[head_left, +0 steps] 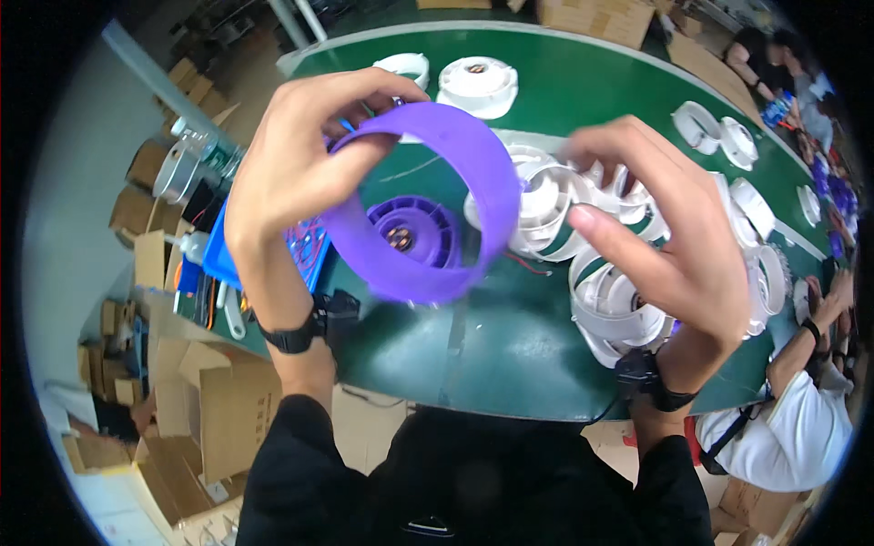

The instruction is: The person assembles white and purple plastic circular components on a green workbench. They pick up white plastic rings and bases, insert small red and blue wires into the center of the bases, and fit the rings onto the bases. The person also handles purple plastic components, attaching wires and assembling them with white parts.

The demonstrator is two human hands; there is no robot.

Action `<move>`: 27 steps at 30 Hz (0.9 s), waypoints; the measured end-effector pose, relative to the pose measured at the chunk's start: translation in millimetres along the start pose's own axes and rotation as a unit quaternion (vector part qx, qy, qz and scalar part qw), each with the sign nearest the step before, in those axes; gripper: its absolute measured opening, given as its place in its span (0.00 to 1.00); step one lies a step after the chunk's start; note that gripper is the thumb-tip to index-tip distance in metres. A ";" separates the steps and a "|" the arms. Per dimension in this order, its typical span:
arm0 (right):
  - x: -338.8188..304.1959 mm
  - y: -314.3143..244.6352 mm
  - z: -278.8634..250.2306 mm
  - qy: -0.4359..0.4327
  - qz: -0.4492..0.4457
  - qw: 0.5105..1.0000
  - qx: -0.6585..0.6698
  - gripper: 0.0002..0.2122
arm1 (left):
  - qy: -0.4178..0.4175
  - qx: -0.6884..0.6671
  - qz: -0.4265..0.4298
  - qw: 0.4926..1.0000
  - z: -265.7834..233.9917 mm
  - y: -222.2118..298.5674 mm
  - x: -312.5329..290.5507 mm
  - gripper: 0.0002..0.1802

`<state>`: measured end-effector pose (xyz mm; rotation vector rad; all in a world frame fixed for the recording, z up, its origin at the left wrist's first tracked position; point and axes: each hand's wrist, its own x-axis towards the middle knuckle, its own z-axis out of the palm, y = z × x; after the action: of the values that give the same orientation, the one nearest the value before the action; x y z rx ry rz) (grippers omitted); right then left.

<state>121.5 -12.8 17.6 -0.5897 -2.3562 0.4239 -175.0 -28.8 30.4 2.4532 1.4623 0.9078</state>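
A purple plastic ring [496, 173] hangs tilted above the table, with my left hand [305, 159] closed on its upper left rim. Through the ring's opening I see a round purple fan housing [428, 214] with ribs and a copper-coloured centre; the ring hides part of its edge. To the right of the ring, my right hand [678, 232] is raised with thumb and fingers apart and nothing between them. Its fingertips are slightly blurred. Under and beside this hand lie several white housings and rings [601, 296].
The green table [501, 355] also bears a white housing [478, 86] at the back and more white parts at the right. At the left stands a blue tray [218, 259] with thin wires, near a clear bottle [208, 150]. Cardboard boxes [241, 419] lie below left. Co-workers sit at the right.
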 end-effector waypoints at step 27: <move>7.3 -27.7 24.8 0.351 -0.078 0.933 0.014 0.12 | 0.236 -0.270 0.034 0.933 84.0 77.3 11.1 0.43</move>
<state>91.6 -35.9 15.7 -0.4392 -1.6860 0.1345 -65.8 -44.5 -0.8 1.9600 1.0326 1.7356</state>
